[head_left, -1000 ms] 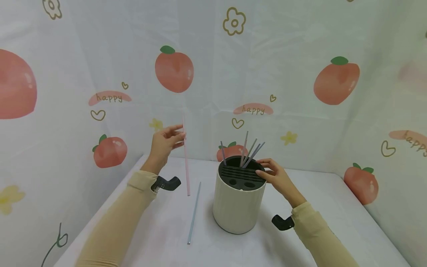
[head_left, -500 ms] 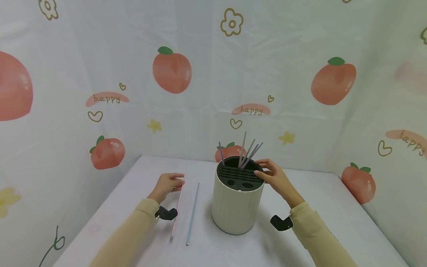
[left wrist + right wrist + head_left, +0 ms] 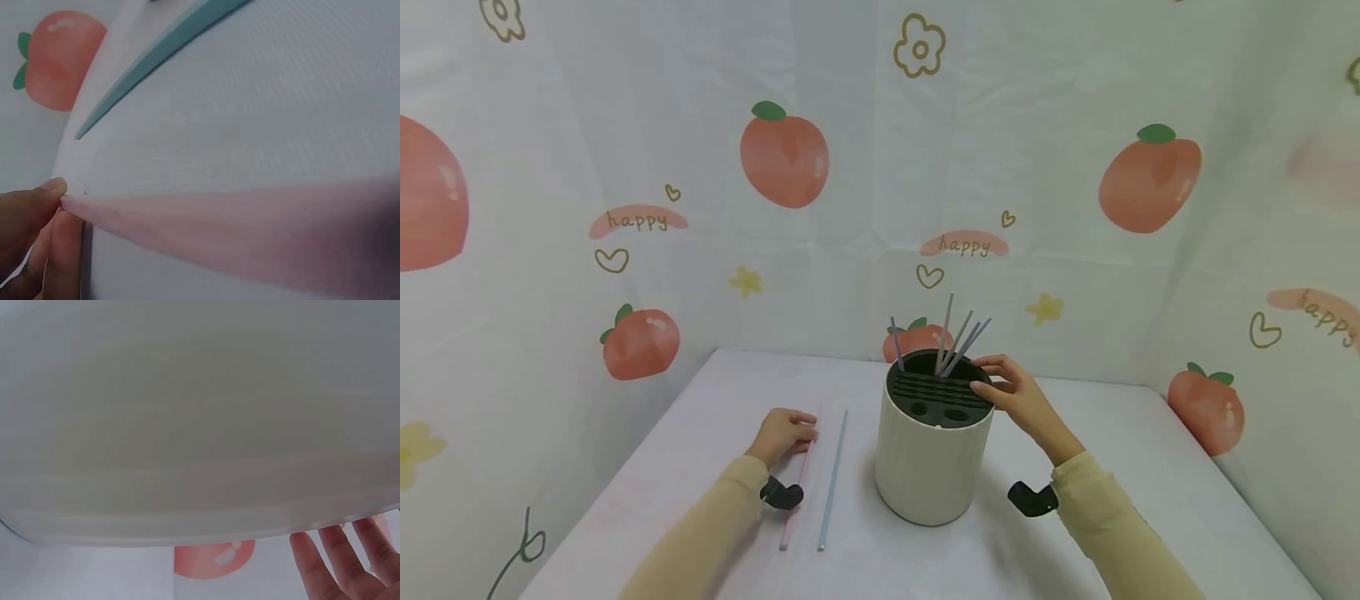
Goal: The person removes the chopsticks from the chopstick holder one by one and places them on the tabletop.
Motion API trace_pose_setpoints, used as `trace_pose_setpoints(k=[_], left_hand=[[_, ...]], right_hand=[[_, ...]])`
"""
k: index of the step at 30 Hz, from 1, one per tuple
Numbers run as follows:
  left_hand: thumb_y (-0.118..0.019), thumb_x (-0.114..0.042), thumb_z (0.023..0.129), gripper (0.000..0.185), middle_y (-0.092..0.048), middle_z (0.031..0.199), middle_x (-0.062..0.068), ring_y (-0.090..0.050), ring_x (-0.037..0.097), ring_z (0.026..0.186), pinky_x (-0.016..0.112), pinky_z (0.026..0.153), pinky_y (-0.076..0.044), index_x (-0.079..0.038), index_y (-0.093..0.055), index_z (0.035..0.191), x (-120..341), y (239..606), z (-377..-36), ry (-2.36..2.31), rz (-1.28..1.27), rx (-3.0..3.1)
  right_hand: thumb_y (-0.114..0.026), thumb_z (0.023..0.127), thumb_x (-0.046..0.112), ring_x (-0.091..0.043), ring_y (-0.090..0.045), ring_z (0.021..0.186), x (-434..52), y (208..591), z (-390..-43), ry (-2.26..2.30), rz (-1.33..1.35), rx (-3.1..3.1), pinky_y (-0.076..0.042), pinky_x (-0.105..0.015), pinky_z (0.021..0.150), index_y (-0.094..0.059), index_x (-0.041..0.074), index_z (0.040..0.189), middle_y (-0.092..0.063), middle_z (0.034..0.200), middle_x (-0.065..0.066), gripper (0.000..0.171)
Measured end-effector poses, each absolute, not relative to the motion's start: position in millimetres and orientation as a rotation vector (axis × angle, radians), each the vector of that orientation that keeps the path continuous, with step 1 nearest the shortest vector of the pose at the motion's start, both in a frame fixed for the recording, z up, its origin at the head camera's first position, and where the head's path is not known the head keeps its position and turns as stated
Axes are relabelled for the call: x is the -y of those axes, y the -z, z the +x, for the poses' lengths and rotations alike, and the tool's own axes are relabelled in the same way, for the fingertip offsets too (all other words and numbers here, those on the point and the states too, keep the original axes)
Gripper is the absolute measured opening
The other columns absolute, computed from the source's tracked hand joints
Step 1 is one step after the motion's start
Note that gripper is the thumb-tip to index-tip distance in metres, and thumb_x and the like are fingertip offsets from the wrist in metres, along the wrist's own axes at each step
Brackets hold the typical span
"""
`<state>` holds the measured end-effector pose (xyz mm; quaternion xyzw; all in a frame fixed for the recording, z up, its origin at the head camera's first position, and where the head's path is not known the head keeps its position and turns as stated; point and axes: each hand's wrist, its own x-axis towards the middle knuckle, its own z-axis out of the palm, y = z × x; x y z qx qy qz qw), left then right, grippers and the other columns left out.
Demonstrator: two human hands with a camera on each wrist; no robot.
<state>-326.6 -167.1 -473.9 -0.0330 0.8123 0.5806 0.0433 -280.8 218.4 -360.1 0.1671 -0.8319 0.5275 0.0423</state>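
My left hand [image 3: 786,433] is low at the table on the left, and its thumb and fingertips pinch the far end of a thin pink straw-like stick [image 3: 187,231]. That stick lies along the table, its near end toward me. Just right of it rests a similar blue stick [image 3: 832,483], roughly parallel. A cream round utensil holder [image 3: 928,475] with a black slotted insert [image 3: 940,392] stands upright at the centre. My right hand [image 3: 1018,404] holds its right rim, thumb on the insert's edge. In the right wrist view, fingers [image 3: 340,562] reach the holder's outer wall.
Several thin coloured sticks [image 3: 945,333] lean in the open rear part of the holder. Two oval holes [image 3: 956,415] sit at the insert's front. Behind the white table [image 3: 1075,533] hangs a white curtain [image 3: 850,83] printed with fruit.
My left hand has come down from above the table with the pink stick, which was upright and now lies beside the blue one. My right hand has stayed on the holder.
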Motion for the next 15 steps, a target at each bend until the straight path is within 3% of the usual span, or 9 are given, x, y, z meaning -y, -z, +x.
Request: trace_pose_setpoints(k=[15], left_hand=[[-0.074,0.007,0.077,0.027,-0.069,0.077,0.008,-0.061,0.007,0.056,0.02,0.056,-0.057,0.01,-0.069,0.103,161.7,476.2,-328.7,-1.715,-0.165,-2.536]], right_hand=[[-0.062,0.095,0.021,-0.039,-0.06,0.112,-218.3,358.9,-279.7,-1.604,0.519,2.548,-0.055,-0.04,0.083,-0.05,0.007,0.132,-0.052,0.133,-0.025,0.041]])
